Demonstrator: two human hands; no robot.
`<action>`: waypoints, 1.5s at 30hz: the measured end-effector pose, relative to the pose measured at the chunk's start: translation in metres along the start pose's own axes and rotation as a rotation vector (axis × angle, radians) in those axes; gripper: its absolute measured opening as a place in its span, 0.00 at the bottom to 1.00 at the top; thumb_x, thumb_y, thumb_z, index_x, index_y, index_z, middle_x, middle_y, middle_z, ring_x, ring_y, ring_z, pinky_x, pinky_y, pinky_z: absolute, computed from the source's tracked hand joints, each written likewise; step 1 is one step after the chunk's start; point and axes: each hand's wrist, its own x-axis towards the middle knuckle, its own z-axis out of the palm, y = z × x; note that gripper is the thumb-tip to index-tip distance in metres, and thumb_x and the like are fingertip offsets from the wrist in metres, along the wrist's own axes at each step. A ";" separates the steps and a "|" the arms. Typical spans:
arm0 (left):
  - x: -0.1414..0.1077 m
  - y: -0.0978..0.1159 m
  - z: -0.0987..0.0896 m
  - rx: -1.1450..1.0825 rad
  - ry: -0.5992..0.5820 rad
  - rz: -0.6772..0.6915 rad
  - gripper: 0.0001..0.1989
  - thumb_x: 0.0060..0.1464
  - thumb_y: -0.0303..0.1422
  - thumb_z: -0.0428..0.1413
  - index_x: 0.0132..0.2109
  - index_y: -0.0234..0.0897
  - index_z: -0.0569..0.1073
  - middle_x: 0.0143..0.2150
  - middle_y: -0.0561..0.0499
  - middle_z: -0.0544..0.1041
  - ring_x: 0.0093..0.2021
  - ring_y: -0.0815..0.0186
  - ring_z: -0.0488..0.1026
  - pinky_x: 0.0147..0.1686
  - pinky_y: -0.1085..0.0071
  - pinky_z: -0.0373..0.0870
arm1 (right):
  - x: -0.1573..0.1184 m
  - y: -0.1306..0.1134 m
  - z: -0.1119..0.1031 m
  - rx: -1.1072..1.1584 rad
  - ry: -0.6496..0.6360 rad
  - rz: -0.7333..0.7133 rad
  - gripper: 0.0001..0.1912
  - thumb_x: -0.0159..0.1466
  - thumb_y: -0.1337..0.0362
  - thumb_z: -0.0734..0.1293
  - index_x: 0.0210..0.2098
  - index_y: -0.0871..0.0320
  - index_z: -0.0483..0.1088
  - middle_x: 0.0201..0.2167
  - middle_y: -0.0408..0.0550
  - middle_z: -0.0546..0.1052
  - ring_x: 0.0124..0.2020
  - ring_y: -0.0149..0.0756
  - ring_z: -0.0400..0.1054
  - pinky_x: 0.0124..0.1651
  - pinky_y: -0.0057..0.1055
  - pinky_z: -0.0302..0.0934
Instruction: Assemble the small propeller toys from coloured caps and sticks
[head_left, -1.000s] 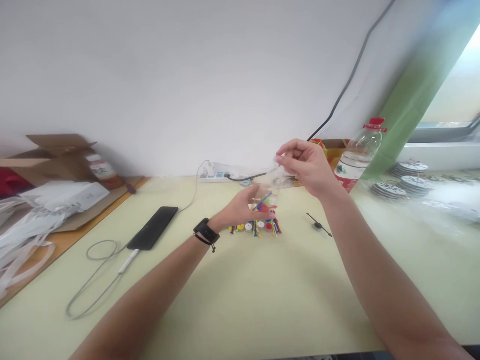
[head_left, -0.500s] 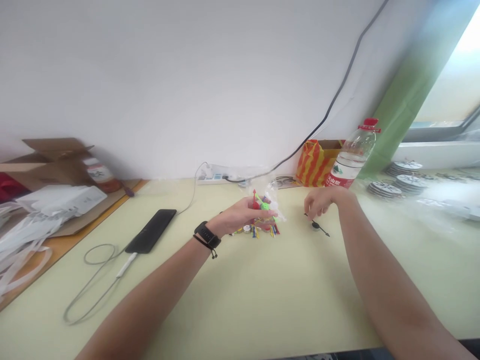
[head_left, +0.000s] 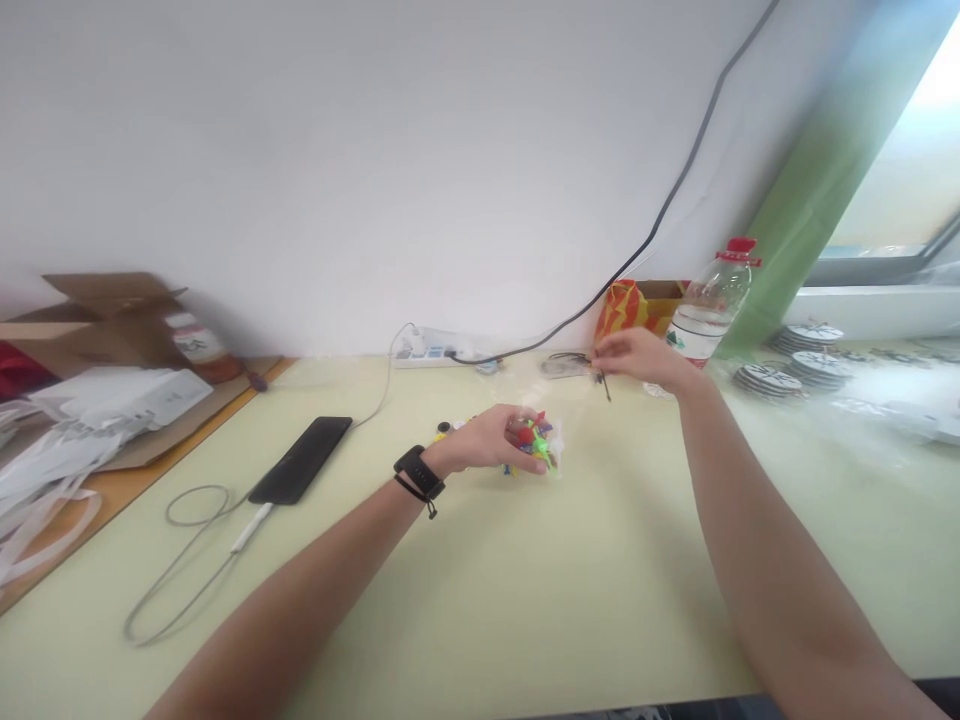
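My left hand point(head_left: 504, 440), with a black watch point(head_left: 420, 473) on its wrist, is closed on small coloured plastic pieces point(head_left: 541, 446), red and green among them, and a clear bag. More small pieces lie on the table under and behind this hand, partly hidden by it. To the right and farther back, my right hand point(head_left: 630, 357) pinches a thin dark pointer point(head_left: 605, 385), which hangs from the fingertips above the table.
A power strip point(head_left: 431, 355) and cables lie along the wall. A striped bag point(head_left: 626, 308) and a large bottle point(head_left: 709, 305) stand behind my right hand. Discs point(head_left: 769, 380) are stacked at the right; a phone point(head_left: 301, 460) and cardboard box point(head_left: 112, 305) are left.
My right hand has lifted the dark pointer off the table and moved back and slightly left. My left hand has shifted slightly down, with the coloured pieces tilted lower.
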 end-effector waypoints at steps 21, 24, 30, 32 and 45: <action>-0.002 0.007 -0.006 0.111 -0.002 0.052 0.22 0.43 0.43 0.73 0.39 0.33 0.78 0.36 0.45 0.81 0.31 0.66 0.74 0.29 0.72 0.67 | -0.034 -0.102 0.039 -0.236 -0.085 -0.391 0.12 0.63 0.55 0.69 0.37 0.56 0.77 0.26 0.44 0.77 0.28 0.35 0.69 0.29 0.30 0.57; -0.002 0.006 -0.008 0.099 -0.001 0.054 0.24 0.43 0.43 0.73 0.43 0.33 0.79 0.39 0.43 0.82 0.35 0.63 0.76 0.32 0.71 0.69 | -0.034 -0.102 0.038 -0.210 -0.046 -0.396 0.12 0.62 0.55 0.69 0.39 0.56 0.77 0.29 0.45 0.79 0.30 0.35 0.70 0.31 0.30 0.59; -0.003 0.006 -0.021 0.199 0.034 0.058 0.25 0.42 0.44 0.72 0.43 0.33 0.79 0.36 0.47 0.80 0.33 0.65 0.73 0.31 0.71 0.67 | -0.038 -0.104 0.032 -0.300 -0.120 -0.357 0.13 0.65 0.54 0.67 0.41 0.55 0.78 0.27 0.45 0.77 0.26 0.34 0.66 0.28 0.31 0.55; -0.005 0.008 -0.027 0.238 0.023 0.062 0.25 0.42 0.44 0.72 0.43 0.33 0.79 0.34 0.49 0.77 0.32 0.68 0.70 0.30 0.72 0.65 | -0.040 -0.104 0.032 -0.273 -0.153 -0.322 0.13 0.66 0.56 0.67 0.46 0.53 0.75 0.28 0.43 0.78 0.27 0.34 0.67 0.28 0.30 0.57; -0.017 0.028 -0.042 0.261 -0.097 0.074 0.18 0.45 0.39 0.71 0.39 0.36 0.76 0.30 0.55 0.71 0.29 0.70 0.67 0.27 0.73 0.61 | -0.035 -0.106 0.052 -0.193 -0.229 -0.304 0.33 0.62 0.65 0.69 0.66 0.49 0.65 0.33 0.44 0.80 0.29 0.34 0.70 0.28 0.27 0.58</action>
